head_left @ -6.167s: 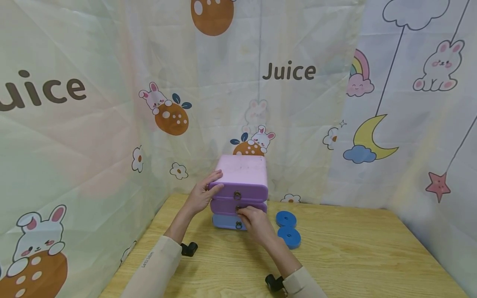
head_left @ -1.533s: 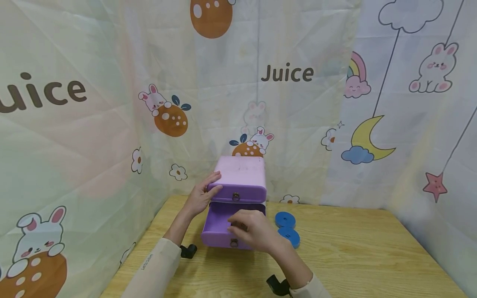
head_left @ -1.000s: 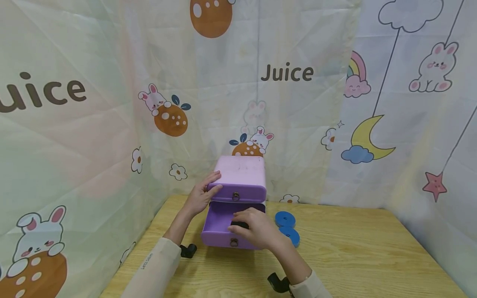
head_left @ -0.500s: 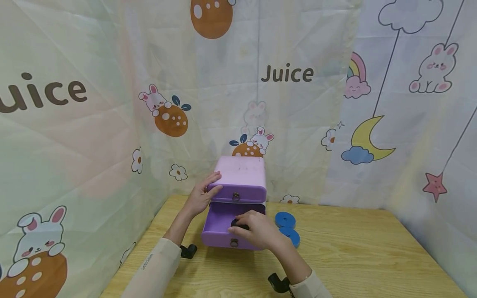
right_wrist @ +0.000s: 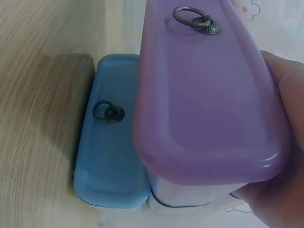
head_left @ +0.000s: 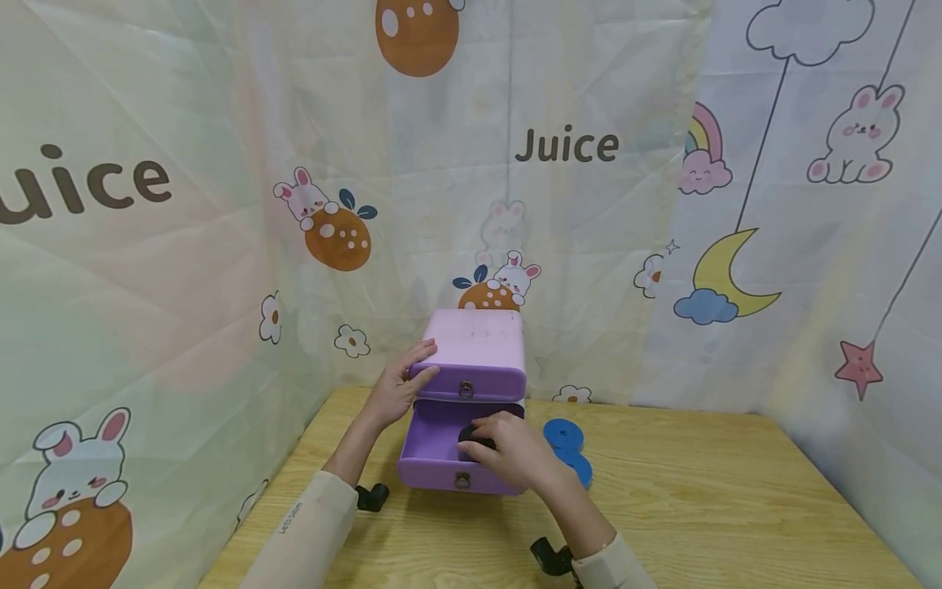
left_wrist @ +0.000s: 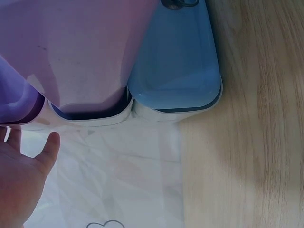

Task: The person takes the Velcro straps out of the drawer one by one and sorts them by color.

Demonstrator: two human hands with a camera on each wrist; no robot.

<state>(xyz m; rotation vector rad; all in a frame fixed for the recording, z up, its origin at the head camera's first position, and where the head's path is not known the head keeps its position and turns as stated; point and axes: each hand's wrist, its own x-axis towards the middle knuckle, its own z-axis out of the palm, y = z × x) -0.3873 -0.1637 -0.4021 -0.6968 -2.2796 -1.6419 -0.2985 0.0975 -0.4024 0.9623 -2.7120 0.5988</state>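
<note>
A small drawer cabinet [head_left: 478,337] with a pink top stands on the table. Its purple middle drawer [head_left: 434,473] is pulled out, while the purple top drawer [head_left: 500,382] is closed. My left hand [head_left: 393,388] rests against the cabinet's upper left corner, thumb on the top drawer's front and fingers straight. Over the open drawer, my right hand [head_left: 511,450] grips a black rounded object [head_left: 471,436], mostly covered by the fingers; I cannot tell its kind. The right wrist view shows the drawer front with its ring pull [right_wrist: 202,21] and the hand beyond its far edge.
Two blue discs [head_left: 563,433] lie on the wooden table [head_left: 699,491] right of the cabinet, partly behind the right hand. A blue bottom drawer [right_wrist: 114,156] is closed. Black fittings [head_left: 373,496] show by both forearms. Printed cloth [head_left: 589,245] hangs behind and at the sides.
The middle drawer was closed with my right hand at its ring pull; it is now out. The right hand has gone into it, and more of the black object shows. The left hand stays put.
</note>
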